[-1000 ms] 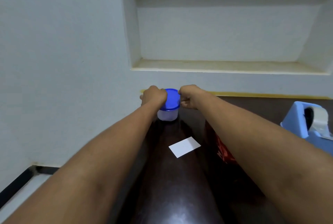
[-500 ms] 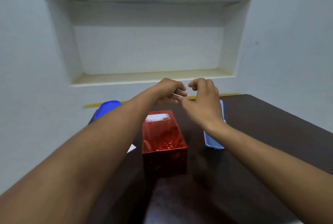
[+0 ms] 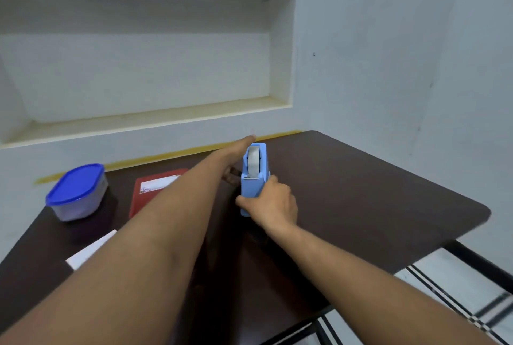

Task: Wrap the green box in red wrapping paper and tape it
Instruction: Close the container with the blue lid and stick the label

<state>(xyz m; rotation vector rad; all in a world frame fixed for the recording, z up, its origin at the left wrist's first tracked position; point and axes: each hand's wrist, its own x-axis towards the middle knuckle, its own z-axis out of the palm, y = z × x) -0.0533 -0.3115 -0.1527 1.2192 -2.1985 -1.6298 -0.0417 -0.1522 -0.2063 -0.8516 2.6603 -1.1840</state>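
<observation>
One red-wrapped box [image 3: 155,192] (white patch on top), right grip [image 3: 274,206] clasping blue tape dispenser [image 3: 254,178], left grip [image 3: 236,150] unclear.

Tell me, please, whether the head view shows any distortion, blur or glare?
Head view: wide-angle bending of the table edge and alcove shelf; forearms soft; no harsh glare, only sheen on the red-wrapped box; tape dispenser fairly sharp.

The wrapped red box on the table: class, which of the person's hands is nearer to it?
Left. The left hand reaches just past the red box, beside the tape dispenser. The right hand grips the dispenser's near end, farther off.
</observation>
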